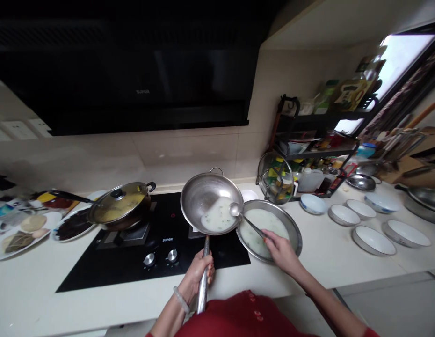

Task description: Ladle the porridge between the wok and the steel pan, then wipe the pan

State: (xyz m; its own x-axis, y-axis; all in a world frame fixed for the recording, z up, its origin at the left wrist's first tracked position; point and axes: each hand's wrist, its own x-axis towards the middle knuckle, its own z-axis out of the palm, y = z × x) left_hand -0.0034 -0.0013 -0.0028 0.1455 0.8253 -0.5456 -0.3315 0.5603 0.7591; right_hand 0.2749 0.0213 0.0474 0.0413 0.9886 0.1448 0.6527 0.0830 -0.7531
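My left hand [202, 269] is closed round the long metal handle of a steel wok [196, 201]. The wok is tilted to the right, and a pool of milky white soup [217, 216] with dark green bits lies in its right side. In my right hand [279, 248] is a metal ladle [235, 209], its bowl at the wok's right rim. Beneath that hand, just right of the wok, stands a wide metal basin [297, 231] holding more of the same pale soup. The wok's rim overlaps the basin's left edge in this view.
A lidded pan [121, 208] sits on the left burner of the black hob [161, 262]. Plates of food [75, 227] stand farther left. Several white bowls [373, 240] are on the right counter, before a black spice rack [317, 152] with a glass lid [275, 178] leaning on it.
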